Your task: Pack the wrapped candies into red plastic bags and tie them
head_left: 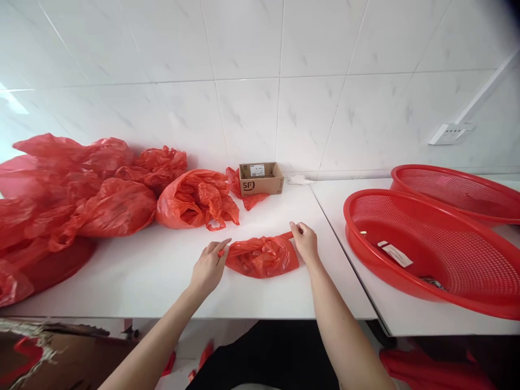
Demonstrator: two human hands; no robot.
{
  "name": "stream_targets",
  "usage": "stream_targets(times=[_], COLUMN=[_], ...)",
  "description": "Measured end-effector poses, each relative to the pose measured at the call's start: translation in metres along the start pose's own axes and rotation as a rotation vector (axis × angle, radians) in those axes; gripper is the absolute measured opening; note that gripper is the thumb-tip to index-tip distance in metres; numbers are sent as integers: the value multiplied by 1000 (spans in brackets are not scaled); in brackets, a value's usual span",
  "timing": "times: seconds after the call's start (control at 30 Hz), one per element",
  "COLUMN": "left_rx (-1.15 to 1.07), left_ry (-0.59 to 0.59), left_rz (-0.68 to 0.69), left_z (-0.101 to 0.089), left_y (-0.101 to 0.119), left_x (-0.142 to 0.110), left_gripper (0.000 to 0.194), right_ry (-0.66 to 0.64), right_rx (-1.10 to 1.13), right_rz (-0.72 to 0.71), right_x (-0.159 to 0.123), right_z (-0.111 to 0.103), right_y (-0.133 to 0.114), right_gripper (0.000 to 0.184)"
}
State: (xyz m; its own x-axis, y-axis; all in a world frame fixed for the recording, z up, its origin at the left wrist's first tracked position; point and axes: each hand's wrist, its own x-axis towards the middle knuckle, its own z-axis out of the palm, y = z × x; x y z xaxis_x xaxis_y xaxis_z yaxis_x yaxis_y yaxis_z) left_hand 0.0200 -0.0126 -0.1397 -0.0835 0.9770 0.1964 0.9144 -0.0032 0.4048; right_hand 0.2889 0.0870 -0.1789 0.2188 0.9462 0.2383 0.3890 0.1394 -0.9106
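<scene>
A small red plastic bag [264, 259] lies crumpled on the white table [162, 271] in front of me. My left hand [210, 266] pinches its left end between thumb and fingers. At the other end, my right hand [304, 241] grips a narrow twisted strip of the bag, drawn out toward the upper right. Between the two hands the bag's top edge is stretched fairly straight, with its body bunched below. What lies inside the bag, if anything, I cannot make out.
Several full red plastic bags [122, 206] are heaped on the left. A small cardboard box [262, 187] stands by the tiled wall, partly on red plastic. Two red perforated baskets [406, 279] sit on the right-hand table, the nearer holding paper slips. A torn carton [69, 357] is below left.
</scene>
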Motion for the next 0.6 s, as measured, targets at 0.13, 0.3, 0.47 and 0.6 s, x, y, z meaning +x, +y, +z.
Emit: stream_targets(times=[0.13, 0.3, 0.47, 0.6], left_rx=[28, 66, 2, -141], left_ry=[98, -90, -181, -84], left_rz=[123, 300, 229, 93], left_z=[0, 23, -19, -121], left_y=[39, 83, 72, 28], left_x=[8, 29, 26, -15], left_gripper=[57, 41, 29, 29], right_ry=[-75, -79, 82, 55], right_rx=[223, 407, 503, 472], right_rz=[18, 78, 176, 202], right_x=[0, 4, 10, 12], right_z=[-1, -2, -3, -1], right_y=[-3, -1, 10, 15], right_gripper=[45, 38, 37, 33])
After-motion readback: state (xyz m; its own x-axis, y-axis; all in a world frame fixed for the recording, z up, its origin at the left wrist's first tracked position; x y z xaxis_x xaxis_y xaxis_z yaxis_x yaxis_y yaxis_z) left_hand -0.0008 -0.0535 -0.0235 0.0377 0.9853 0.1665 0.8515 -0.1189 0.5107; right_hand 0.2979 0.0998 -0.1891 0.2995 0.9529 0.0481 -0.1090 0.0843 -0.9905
